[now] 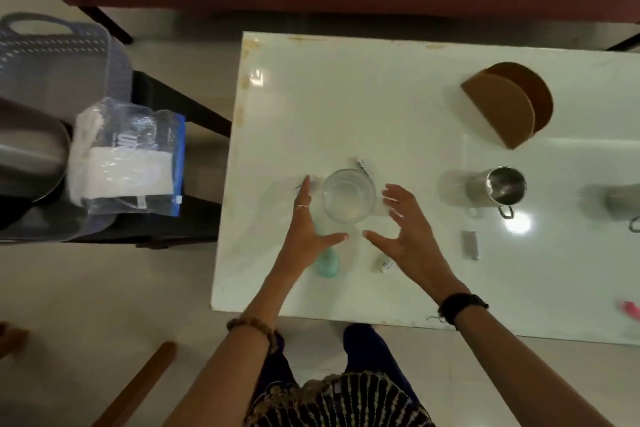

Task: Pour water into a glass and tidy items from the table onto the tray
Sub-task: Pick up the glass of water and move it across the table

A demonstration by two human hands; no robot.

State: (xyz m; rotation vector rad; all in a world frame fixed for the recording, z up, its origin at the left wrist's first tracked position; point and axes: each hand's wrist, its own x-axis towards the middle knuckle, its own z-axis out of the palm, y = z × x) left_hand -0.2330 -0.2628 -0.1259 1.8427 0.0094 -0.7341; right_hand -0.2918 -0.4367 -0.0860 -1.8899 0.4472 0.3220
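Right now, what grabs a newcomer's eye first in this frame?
The clear glass at the white table's near-centre, with the left hand and right hand spread open on either side of it, neither gripping. Next, the brown cardboard holder at far right and the steel jug below it.

A brown holder point(506, 104) stands upright at the far right of the counter point(346, 97), its two rounded panels rising side by side. Left of the counter, on a dark stand point(180, 163), sits a grey basket point(52, 52) with a looped handle. A clear bag point(128, 156) with a blue edge lies just in front of it — white, folded contents show through. A wooden stick point(138, 381) slants across the floor point(104, 288) at lower left.
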